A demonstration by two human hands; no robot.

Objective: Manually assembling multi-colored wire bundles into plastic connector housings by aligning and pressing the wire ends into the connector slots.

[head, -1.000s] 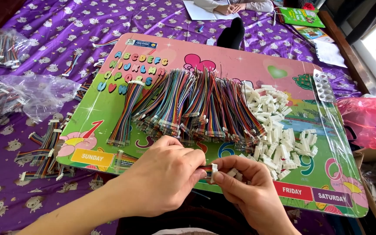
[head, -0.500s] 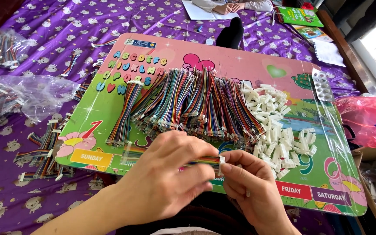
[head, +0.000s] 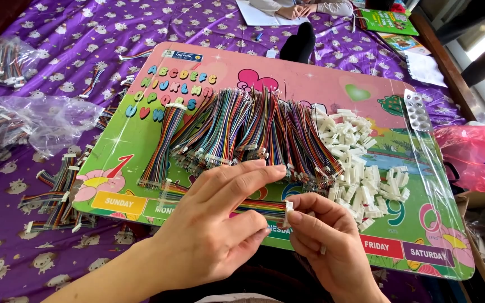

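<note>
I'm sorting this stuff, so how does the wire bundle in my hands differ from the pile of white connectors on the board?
The wire bundle is long, multicoloured and held between the left hand and right hand; the white connectors are short, plain white blocks lying loose in a heap. The bundle is one piece, the connectors many. Both are over the colourful board.

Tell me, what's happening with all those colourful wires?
A person sits at a colourful children's lap desk on a purple bedspread. The left hand holds a flat multicoloured ribbon cable, and the right hand pinches a small white connector at its end. A spread of similar cables and a heap of white connectors lie on the desk. Another person's hands write at the far edge.
</note>
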